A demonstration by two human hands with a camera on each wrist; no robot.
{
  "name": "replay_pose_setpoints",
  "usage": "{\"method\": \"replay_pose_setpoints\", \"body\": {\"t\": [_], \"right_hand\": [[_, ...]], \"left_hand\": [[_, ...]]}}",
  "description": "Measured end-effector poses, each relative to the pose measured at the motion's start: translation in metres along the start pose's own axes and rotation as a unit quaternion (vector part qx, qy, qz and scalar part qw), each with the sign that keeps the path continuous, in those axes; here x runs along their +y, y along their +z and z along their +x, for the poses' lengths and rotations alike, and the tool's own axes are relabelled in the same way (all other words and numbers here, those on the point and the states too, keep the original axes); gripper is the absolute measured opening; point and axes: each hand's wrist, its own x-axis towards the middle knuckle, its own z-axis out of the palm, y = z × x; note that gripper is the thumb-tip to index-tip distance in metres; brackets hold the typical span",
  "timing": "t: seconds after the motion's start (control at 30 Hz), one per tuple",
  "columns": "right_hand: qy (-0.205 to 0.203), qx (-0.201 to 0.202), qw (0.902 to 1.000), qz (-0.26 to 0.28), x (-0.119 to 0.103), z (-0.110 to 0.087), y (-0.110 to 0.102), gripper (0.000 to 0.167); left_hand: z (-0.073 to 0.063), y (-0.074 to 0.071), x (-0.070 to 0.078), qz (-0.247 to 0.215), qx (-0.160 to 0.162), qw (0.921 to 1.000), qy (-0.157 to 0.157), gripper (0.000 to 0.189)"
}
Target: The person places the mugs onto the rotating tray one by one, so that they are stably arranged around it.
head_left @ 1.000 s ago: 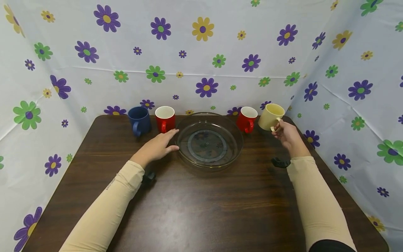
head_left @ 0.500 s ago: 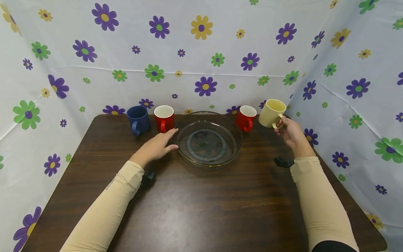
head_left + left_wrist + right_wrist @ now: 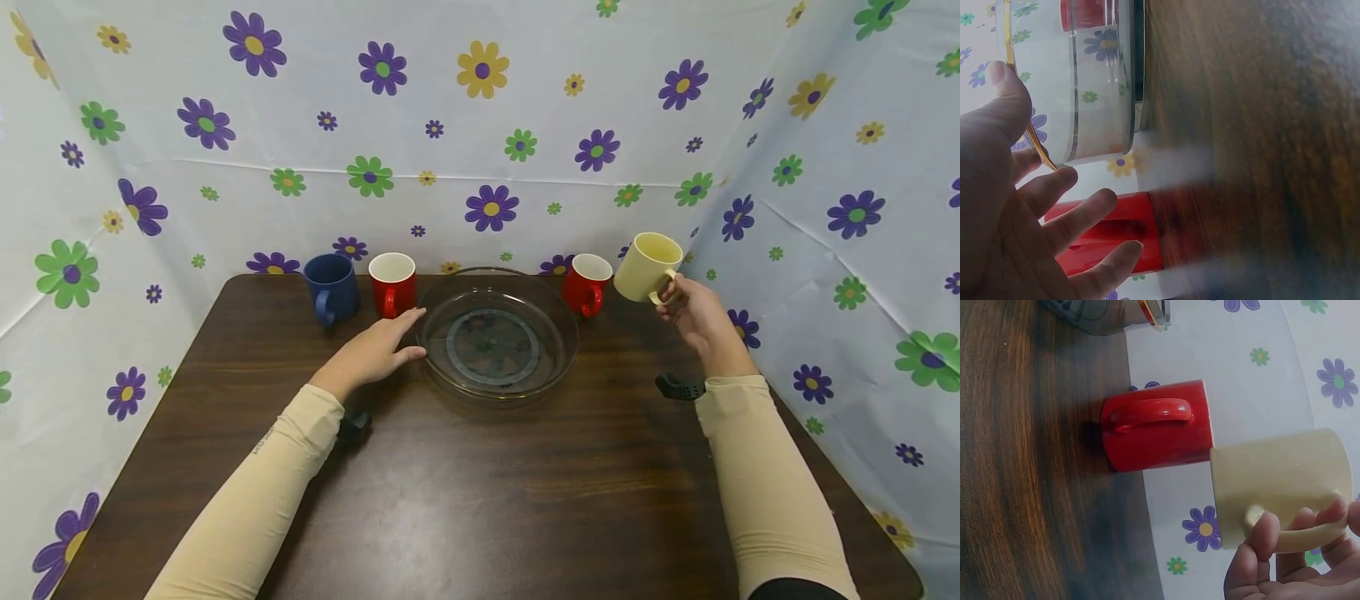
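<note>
By its handle, my right hand [image 3: 699,321] grips a pale yellow mug [image 3: 643,268], raised above the table at the back right and slightly tilted in the head view. In the right wrist view, fingers curl round the handle of the yellow mug [image 3: 1285,481]. At the left rim of a round clear glass dish [image 3: 495,387], my left hand [image 3: 371,354] lies with fingers and thumb extended. The left wrist view has its fingertips at the rim of the glass dish [image 3: 1094,94]; firm contact is hard to tell.
A red mug [image 3: 582,287] with white inside stands right of the dish. Another red mug [image 3: 401,293] and a blue mug [image 3: 341,292] stand left of it. Behind the dark wooden table [image 3: 480,500] hangs a flowered white cloth [image 3: 450,150], which also runs along both sides.
My right hand has lifted the yellow mug upward off the table, and it now hangs slightly tilted. My left hand stays at the dish rim.
</note>
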Motion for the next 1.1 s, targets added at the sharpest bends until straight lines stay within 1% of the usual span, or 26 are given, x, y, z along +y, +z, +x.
{"method": "replay_pose_setpoints", "body": {"t": [0.2,0.4,0.63,0.87,1.1], "right_hand": [[0.000,-0.015,0.9998,0.011,-0.004,-0.001,0.002,0.045],[0.007,-0.014,0.9998,0.013,-0.007,-0.001,0.005,0.046],[0.005,0.005,1.0000,-0.006,-0.010,0.000,0.012,0.043],[0.000,-0.007,0.9993,-0.038,-0.013,0.003,0.021,0.044],[0.001,0.000,0.9994,-0.035,-0.013,0.003,0.028,0.044]], "left_hand": [[-0.001,-0.002,0.001,0.001,0.000,1.0000,-0.002,0.077],[-0.002,-0.003,0.002,0.000,0.000,1.0000,0.004,0.077],[-0.001,-0.002,0.003,-0.002,0.000,1.0000,0.007,0.076],[-0.003,-0.003,0.004,-0.004,0.004,0.9999,0.009,0.076],[-0.003,-0.001,0.003,-0.006,0.002,0.9999,0.015,0.076]]}}
